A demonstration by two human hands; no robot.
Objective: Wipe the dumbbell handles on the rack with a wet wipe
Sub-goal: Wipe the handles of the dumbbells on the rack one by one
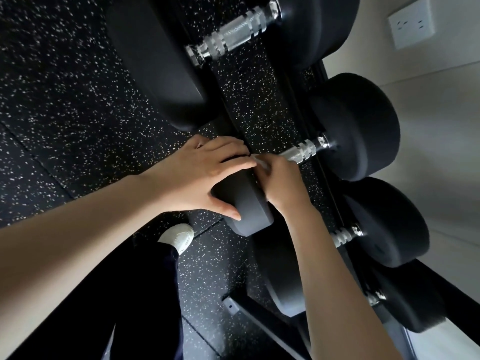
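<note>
Several black dumbbells lie across a black rack (322, 74). The middle dumbbell's chrome handle (301, 153) shows only at its far end. My right hand (280, 185) is curled round the near part of that handle, with a bit of the white wet wipe (259, 162) peeking out under its fingers. My left hand (205, 178) rests on that dumbbell's near head (246, 206), fingers spread over the top and thumb on its side. A bigger dumbbell's handle (233, 35) lies above, and a smaller dumbbell's handle (344, 236) shows below my right forearm.
Black speckled rubber floor (65, 113) lies under and to the left of the rack. My white shoe (179, 236) and dark trouser leg stand close to the rack's foot (233, 306). A pale wall with a white socket plate (410, 24) runs behind the rack at right.
</note>
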